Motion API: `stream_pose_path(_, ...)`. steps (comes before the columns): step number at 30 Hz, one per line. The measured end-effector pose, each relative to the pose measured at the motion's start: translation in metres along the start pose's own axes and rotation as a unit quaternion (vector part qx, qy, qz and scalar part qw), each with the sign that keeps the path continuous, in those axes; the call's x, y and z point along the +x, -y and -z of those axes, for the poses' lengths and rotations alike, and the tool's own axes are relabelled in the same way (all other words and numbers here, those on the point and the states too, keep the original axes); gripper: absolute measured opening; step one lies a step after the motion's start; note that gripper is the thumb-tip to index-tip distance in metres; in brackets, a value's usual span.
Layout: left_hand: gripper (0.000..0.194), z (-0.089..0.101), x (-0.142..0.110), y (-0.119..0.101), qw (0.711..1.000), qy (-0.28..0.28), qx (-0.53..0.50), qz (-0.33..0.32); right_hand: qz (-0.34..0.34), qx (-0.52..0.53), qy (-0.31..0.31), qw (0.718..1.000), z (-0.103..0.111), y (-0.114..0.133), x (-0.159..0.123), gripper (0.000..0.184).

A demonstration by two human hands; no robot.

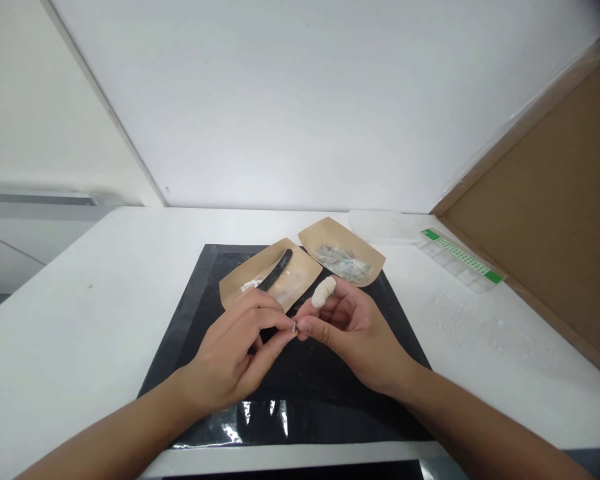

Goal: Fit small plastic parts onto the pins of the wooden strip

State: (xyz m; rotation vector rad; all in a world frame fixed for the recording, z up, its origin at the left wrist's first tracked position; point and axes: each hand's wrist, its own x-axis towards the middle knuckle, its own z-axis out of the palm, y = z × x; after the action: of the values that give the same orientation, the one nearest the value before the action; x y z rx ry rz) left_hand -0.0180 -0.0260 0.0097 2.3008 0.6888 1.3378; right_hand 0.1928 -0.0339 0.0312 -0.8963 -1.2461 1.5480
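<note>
Above the black mat (305, 380), my left hand (243, 347) and my right hand (365, 333) meet at the fingertips. Between them shows a tiny silvery piece (295, 327), too small to name. The thumb and index finger of my left hand pinch it from the left. My right thumb and a fingertip press together against its right side. A whitish finger cot (324, 292) covers one finger of my right hand. Just behind my left hand, a brown paper tray (300, 270) holds a curved black nail file (276, 270) and white scraps.
A second brown paper tray (325, 229) with crumpled clear-and-grey scraps stands behind my right hand. Clear packaging with a green label (463, 257) and a sheet of clear dots (490, 333) lie at right. A cardboard panel (545, 193) leans along the right edge.
</note>
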Motion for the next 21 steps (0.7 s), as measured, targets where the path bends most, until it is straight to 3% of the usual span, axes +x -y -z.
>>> stream_pose_path(9,0.028,0.0019,0.0035,-0.0023,0.997,-0.019,0.049,-0.064,0.008,-0.005,-0.009,1.0,-0.0026,0.003,-0.001,0.032)
stream_pose_path(21,0.022,0.0018,0.0073,-0.0053,0.998,-0.015,0.043,-0.037,0.02,-0.022,-0.012,0.999,-0.0026,0.0028,-0.0008,0.031)
